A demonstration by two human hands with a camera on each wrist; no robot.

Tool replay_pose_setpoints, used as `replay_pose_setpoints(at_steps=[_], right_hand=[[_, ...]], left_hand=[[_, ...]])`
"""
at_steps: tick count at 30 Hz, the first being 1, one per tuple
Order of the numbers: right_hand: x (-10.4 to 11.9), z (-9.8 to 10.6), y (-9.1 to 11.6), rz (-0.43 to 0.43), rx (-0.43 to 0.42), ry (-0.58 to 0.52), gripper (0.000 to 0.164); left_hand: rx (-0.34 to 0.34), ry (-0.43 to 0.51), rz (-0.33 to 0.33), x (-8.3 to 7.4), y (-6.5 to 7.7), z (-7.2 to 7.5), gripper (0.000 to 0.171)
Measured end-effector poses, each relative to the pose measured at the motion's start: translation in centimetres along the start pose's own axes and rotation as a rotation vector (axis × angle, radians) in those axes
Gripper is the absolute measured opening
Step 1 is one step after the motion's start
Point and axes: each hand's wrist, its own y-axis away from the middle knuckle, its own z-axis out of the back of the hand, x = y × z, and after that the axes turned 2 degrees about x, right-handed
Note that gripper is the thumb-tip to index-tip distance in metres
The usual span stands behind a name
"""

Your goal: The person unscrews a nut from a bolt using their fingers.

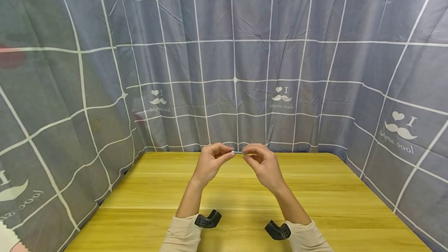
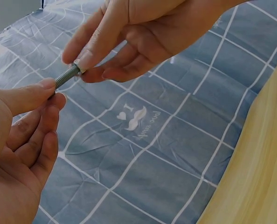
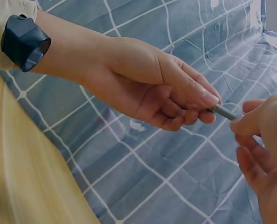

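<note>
A thin grey threaded bolt (image 2: pixel 67 76) is stretched between the two hands, held up over the far part of the table. My left hand (image 1: pixel 209 163) pinches one end of it between thumb and fingertips. At the other end, the thumb and fingers of my right hand (image 1: pixel 265 165) pinch it, beside a small metal edge, wider than the shaft, that is mostly hidden by the fingertips. Only the middle stretch of the bolt shows in the right wrist view, where the left hand (image 3: pixel 148 86) is left of the right hand (image 3: pixel 269 135).
The wooden table (image 1: pixel 241 197) spreads below the forearms. Grey curtains (image 1: pixel 217 61) with white grid lines hang at the back and both sides. Black wrist devices (image 1: pixel 208 219) are worn at both sleeve cuffs. Part of a person's sleeve (image 1: pixel 7 238) shows at the lower left.
</note>
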Motion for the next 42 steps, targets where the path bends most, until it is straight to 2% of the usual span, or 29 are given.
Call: replay_pose_setpoints(at_steps=[2, 5, 10, 14, 16, 18, 20, 24, 27, 31, 34, 38, 42], right_hand=[[-0.02, -0.02, -0.01, 0.02, 0.005, -0.009, 0.025], [-0.05, -0.03, 0.03, 0.001, 0.002, 0.003, 0.028], [0.01, 0.01, 0.08, -0.058, -0.007, 0.012, 0.015], [-0.07, -0.02, -0.05, 0.018, 0.006, -0.038, 0.012], [-0.08, -0.03, -0.07, 0.061, 0.021, -0.052, 0.015], [-0.03, -0.06, -0.04, 0.069, 0.03, -0.051, 0.021], [-0.01, -0.08, 0.03, 0.032, 0.033, -0.026, 0.024], [-0.05, -0.12, 0.11, -0.065, 0.023, -0.018, 0.02], [-0.04, -0.1, 0.1, -0.05, 0.024, -0.035, 0.016], [0.02, -0.01, 0.07, -0.012, 0.035, -0.029, 0.028], [0.01, 0.02, 0.11, -0.062, 0.031, -0.001, 0.03], [0.03, -0.01, 0.13, -0.133, 0.018, 0.019, 0.022], [0.08, -0.01, 0.08, -0.116, 0.01, 0.03, 0.018]], left_hand=[[0.0, -0.006, 0.0, -0.02, 0.01, 0.01, 0.012], [0.0, -0.008, -0.003, 0.04, 0.01, 0.02, 0.012], [-0.002, -0.007, -0.012, 0.08, 0.06, 0.05, 0.011], [0.002, -0.008, -0.016, 0.0, -0.01, 0.08, 0.011], [0.005, -0.008, -0.016, -0.02, -0.04, 0.1, 0.011], [0.003, -0.007, -0.014, -0.08, -0.02, 0.11, 0.012], [0.001, -0.008, -0.012, -0.12, 0.02, 0.11, 0.012], [-0.005, -0.004, -0.016, -0.26, 0.06, 0.06, 0.011], [-0.003, 0.003, -0.022, -0.26, 0.05, 0.04, 0.011], [-0.003, 0.0, -0.021, -0.16, 0.01, 0.08, 0.012], [-0.003, -0.01, -0.015, -0.1, 0.0, 0.14, 0.012], [0.002, -0.011, -0.008, -0.11, 0.05, 0.19, 0.013], [0.004, -0.005, -0.002, -0.19, 0.06, 0.2, 0.013]])
